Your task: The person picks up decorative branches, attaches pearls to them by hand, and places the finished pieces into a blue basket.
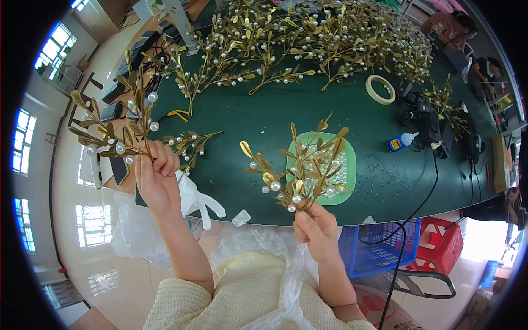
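The green table (pixel 220 113) spreads beyond both hands, its heap of gold sprigs (pixel 330 47) farthest off, presumably to leave working room. Your left hand (pixel 157 179) pinches one beaded sprig (pixel 120 147) by its stem, your right hand (pixel 318 228) a second sprig (pixel 297 199), probably sparing leaves and beads. The pale green tray (pixel 351 168) sits just beyond your right hand, likely for reach; that sprig partly hides its small contents. Your fingers cover both stem ends.
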Available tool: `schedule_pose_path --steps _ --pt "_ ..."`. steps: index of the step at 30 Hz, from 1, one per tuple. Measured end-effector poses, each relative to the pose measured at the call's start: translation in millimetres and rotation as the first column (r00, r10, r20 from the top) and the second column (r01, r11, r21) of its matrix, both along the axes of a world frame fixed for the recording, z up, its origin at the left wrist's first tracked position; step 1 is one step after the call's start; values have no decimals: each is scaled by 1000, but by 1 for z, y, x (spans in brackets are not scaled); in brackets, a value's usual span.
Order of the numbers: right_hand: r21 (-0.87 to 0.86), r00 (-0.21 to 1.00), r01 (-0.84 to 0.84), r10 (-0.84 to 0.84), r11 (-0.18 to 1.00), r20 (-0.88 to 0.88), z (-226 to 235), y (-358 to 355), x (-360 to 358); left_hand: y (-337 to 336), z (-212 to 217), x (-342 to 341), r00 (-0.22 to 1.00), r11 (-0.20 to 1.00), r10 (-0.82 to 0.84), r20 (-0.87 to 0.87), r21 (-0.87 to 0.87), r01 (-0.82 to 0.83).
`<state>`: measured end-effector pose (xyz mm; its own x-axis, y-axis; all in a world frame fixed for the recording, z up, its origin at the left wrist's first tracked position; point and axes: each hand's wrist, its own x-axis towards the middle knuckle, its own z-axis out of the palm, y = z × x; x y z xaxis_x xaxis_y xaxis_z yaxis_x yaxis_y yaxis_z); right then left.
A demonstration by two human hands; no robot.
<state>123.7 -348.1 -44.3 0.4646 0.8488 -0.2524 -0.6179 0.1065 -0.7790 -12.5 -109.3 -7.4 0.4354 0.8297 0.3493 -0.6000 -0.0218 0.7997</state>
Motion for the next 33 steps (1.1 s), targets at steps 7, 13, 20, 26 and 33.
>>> schedule_pose_path --steps 7,13,20,26,33 --pt "9 967 77 -77 997 243 2 -4 1 -9 1 14 998 999 -51 -27 13 51" --pt "-13 949 99 -90 995 303 -3 -9 0 -10 0 18 997 997 -76 -17 -15 75" --pt "-60 917 136 -103 989 385 1 -23 1 -16 0 26 994 995 -101 -38 -30 99" --pt "-24 802 -280 247 960 544 -25 -89 28 -18 -5 32 980 981 -193 -52 -29 192" --pt "-555 998 13 -45 832 -44 -64 -258 23 -26 -15 49 940 946 -325 -102 -36 323"
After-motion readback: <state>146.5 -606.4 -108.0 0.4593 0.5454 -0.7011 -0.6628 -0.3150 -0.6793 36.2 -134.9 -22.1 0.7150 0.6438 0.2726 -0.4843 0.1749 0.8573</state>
